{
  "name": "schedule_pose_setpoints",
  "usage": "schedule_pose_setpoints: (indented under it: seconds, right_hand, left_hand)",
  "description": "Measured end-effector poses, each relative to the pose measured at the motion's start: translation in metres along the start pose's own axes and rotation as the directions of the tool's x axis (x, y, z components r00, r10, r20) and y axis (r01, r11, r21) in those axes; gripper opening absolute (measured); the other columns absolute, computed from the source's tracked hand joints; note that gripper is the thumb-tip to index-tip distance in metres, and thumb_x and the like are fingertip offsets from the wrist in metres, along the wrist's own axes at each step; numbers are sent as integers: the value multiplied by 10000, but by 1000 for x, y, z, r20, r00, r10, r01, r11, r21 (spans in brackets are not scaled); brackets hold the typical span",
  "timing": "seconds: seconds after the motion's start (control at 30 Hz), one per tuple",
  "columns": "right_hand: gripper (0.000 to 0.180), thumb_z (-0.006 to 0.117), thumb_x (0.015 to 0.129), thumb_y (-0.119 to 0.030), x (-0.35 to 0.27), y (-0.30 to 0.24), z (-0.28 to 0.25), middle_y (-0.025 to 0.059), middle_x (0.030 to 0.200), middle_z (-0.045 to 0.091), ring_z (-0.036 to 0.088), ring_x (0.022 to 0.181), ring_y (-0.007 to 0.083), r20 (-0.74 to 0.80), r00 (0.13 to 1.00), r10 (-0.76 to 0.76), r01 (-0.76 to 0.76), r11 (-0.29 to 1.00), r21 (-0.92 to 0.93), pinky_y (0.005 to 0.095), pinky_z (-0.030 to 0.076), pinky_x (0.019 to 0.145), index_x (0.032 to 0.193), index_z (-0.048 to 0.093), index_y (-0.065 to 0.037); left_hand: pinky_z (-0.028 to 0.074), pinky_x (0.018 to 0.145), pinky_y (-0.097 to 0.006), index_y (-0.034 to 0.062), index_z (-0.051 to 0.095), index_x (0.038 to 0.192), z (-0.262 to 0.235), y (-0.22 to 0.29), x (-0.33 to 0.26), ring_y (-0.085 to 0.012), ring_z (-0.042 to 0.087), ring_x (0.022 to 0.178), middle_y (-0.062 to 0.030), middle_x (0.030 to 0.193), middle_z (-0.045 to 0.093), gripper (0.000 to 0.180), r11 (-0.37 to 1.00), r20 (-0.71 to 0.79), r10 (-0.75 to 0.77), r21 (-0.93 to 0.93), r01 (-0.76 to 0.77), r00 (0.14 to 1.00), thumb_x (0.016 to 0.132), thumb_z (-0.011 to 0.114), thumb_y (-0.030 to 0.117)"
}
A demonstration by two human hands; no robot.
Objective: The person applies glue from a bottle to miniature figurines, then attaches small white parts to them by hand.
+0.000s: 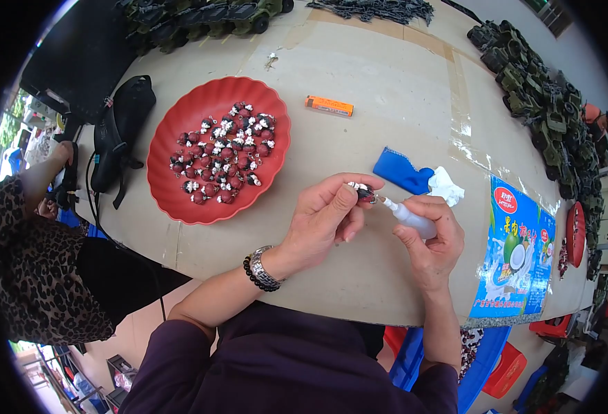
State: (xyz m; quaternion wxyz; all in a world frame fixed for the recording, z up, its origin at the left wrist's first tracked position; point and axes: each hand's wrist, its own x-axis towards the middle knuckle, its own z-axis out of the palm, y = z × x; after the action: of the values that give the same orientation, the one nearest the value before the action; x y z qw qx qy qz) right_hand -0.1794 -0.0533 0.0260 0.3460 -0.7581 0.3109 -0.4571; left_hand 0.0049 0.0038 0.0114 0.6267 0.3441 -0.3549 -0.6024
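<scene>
My left hand [326, 217] pinches a small dark red and white piece [360, 190] between thumb and fingers. My right hand [429, 243] grips a small white squeeze bottle [409, 215], its thin nozzle touching that piece. Both hands hover over the cardboard-covered table [359, 103], just in front of my body. To the left stands a red scalloped plate [180, 179] holding several of the same dark red and white pieces [222, 154]. A bead bracelet and a metal watch sit on my left wrist.
An orange lighter [329, 105] lies past my hands. A blue glove and white cloth [414, 178] lie at right. Heaps of green toy vehicles [545, 110] line the right and far edges. A black bag [121, 131] lies left, beside a person in a leopard-print sleeve [21, 262].
</scene>
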Motion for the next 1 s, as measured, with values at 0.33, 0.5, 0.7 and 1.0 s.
schedule_pose_setpoints:
  seconds: [0.33, 0.5, 0.7, 1.0]
  right_hand:
    - [289, 752, 681, 43, -1, 5, 0, 108, 935, 650, 623, 817, 187, 1, 1000, 30, -30, 998, 52, 282, 492, 708, 936, 626, -6]
    - [314, 734, 701, 63, -5, 7, 1, 89, 989, 622, 617, 827, 158, -32, 990, 135, -126, 970, 207, 268, 501, 748, 980, 605, 0]
    - [328, 694, 721, 114, 0, 2, 6, 49, 1009, 552, 610, 829, 121, 71, 944, 323, -328, 884, 332, 258, 522, 721, 999, 560, 3]
    - [208, 661, 786, 44, 1, -5, 10, 18, 744, 555, 511, 514, 61, 209, 852, 481, -506, 650, 566, 210, 405, 455, 893, 506, -45]
  left_hand:
    - [308, 453, -178, 9, 556, 1218, 1, 1, 1, -26, 438, 554, -20, 819, 531, 438, 1000, 6, -13, 4, 13, 1000, 1008, 436, 374]
    - [304, 448, -172, 13, 557, 1215, 3, 2, 1, -28, 444, 555, -22, 851, 523, 434, 999, -1, -26, -33, 26, 1000, 1011, 424, 372]
    - [279, 445, -166, 24, 568, 1187, 2, 1, 2, -31, 452, 546, -24, 887, 523, 394, 986, 57, -143, -81, 147, 988, 1018, 397, 337]
    - [271, 443, -177, 80, 504, 1036, 6, -6, 2, -36, 430, 528, -1, 819, 510, 208, 962, 133, -242, -93, 256, 961, 1004, 422, 269]
